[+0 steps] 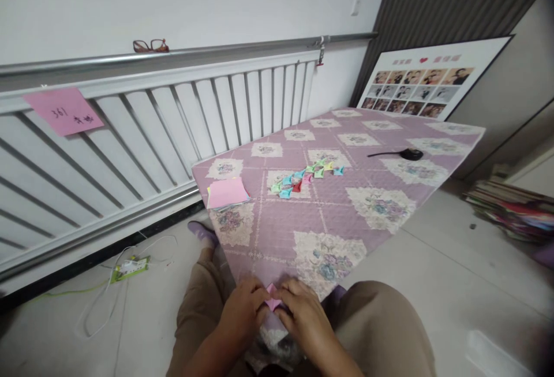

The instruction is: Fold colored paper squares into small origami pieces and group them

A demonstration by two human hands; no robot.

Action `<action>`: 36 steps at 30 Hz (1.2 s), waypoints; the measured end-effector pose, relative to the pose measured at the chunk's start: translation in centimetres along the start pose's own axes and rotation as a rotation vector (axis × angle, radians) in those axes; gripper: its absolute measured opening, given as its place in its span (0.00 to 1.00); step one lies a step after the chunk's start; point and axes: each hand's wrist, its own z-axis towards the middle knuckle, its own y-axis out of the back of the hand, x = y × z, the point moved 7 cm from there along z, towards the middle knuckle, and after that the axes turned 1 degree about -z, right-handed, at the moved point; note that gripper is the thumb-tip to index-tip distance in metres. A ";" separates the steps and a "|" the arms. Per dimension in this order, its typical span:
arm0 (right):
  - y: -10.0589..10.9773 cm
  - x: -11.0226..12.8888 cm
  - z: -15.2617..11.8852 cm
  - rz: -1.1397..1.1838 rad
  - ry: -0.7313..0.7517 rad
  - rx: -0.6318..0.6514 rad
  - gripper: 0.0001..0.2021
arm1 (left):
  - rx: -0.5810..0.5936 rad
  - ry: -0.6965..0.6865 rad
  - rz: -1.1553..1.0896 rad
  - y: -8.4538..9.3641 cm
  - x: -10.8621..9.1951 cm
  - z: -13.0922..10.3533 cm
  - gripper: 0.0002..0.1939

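A small pink folded paper [272, 298] lies between my two hands at the near corner of the table. My left hand [248, 303] pinches its left side, and my right hand [299, 306] pinches its right side. The fingers partly cover the paper's edges. Farther up the cloth, several small folded paper pieces [297, 187] in green, blue, red, pink and yellow sit in a loose group. A stack of square paper sheets [227, 191], pink on top, rests near the table's left edge.
A patterned purple tablecloth [281, 238] covers the table. On its far right lies a black ladle [411, 154]. A white radiator [242, 105] runs along the left side, with glasses [150, 46] on the pipe above. A power strip [130, 267] with cables lies on the floor.
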 end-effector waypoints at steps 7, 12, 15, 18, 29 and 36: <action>-0.3 -0.1 0.5 -0.049 -0.001 -0.001 0.10 | -0.038 -0.016 0.025 0.1 0.1 -0.1 0.11; 0.0 0.1 0.6 -0.060 0.011 -0.029 0.04 | -0.047 -0.028 0.031 0.2 0.1 -0.1 0.07; 0.2 0.3 0.3 -0.058 0.017 -0.064 0.03 | -0.066 -0.031 0.037 0.2 0.1 0.0 0.06; 0.2 0.5 0.1 -0.048 0.028 -0.109 0.08 | -0.086 -0.057 0.033 0.1 0.2 0.0 0.07; 0.0 0.7 0.5 -0.144 0.035 -0.179 0.03 | -0.142 -0.069 0.009 -0.1 0.8 0.0 0.06; -0.2 1.0 0.2 -0.109 0.056 -0.231 0.10 | -0.156 -0.084 -0.001 -0.3 1.1 -0.1 0.06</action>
